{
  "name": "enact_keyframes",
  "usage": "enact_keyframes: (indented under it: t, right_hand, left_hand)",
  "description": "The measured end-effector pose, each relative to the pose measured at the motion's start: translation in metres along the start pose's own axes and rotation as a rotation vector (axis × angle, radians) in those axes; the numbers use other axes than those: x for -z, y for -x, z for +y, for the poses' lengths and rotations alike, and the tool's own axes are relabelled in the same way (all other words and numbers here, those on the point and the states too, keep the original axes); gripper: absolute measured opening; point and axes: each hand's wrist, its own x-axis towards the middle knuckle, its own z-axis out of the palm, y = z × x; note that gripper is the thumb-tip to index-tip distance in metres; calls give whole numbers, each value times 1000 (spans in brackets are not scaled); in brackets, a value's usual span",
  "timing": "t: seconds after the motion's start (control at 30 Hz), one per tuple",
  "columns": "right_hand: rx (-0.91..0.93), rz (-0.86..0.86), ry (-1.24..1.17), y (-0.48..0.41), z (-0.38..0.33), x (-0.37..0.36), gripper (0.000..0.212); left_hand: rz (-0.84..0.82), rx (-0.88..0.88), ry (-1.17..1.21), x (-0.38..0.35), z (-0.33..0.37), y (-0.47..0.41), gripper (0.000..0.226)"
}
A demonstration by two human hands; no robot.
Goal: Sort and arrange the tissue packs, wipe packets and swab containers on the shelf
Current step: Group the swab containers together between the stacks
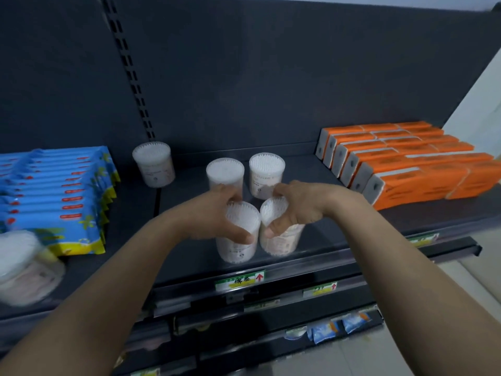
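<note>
Currently both my hands are on the two front cotton swab containers, mid-shelf. Left hand [217, 215] is wrapped around the front-left swab container [238, 237], fingers over the far rim, thumb on the near side, closed on it. Right hand [295, 210] grips the front-right swab container [279, 237] the same way, thumb on the near wall, fingers curled over the top edge. The two containers stand upright, side by side, touching or nearly so; can't tell which.

Directly behind them are two more upright swab containers: back-left [225, 173] and back-right [267, 172], just apart from each other. A fifth swab container [153, 162] stands alone further left, near the back panel. A sixth [24, 267] sits at the far-left front edge, blurred, lying tilted.

Blue wipe packets [54, 194] are lined up in a row on the left shelf section. Orange tissue packs [401, 164] are stacked in rows on the right, well apart from the swabs.

Shelf [189, 256] front rail carries a green price tag [240, 280] with a red arrow, just below the containers I hold.
</note>
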Motion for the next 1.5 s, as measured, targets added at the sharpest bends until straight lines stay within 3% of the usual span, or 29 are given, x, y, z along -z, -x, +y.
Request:
enact_keyframes:
  t: [0.1, 0.23, 0.3, 0.43, 0.53, 1.17, 1.5]
  right_hand:
    - [51, 31, -41, -1, 4, 11, 83]
    - [74, 398, -95, -27, 14, 28, 63]
    - [81, 452, -75, -44, 18, 33, 65]
    - [62, 366, -70, -71, 18, 38, 84]
    - [74, 313, -75, -83, 17, 42, 90]
    - [204, 237, -132, -75, 21, 47, 90]
    - [181, 170, -67, -67, 19, 32, 85]
  left_hand:
    - [74, 23, 91, 6, -2, -4, 46]
    - [461, 69, 142, 20, -14, -27, 32]
    - [541, 98, 78, 26, -19, -41, 40]
    - [424, 198, -15, 31, -23, -67, 71]
    - [363, 218, -11, 32, -22, -82, 81]
    - [247, 179, 47, 36, -15, -66, 80]
    - [192, 212, 57, 25, -15, -51, 78]
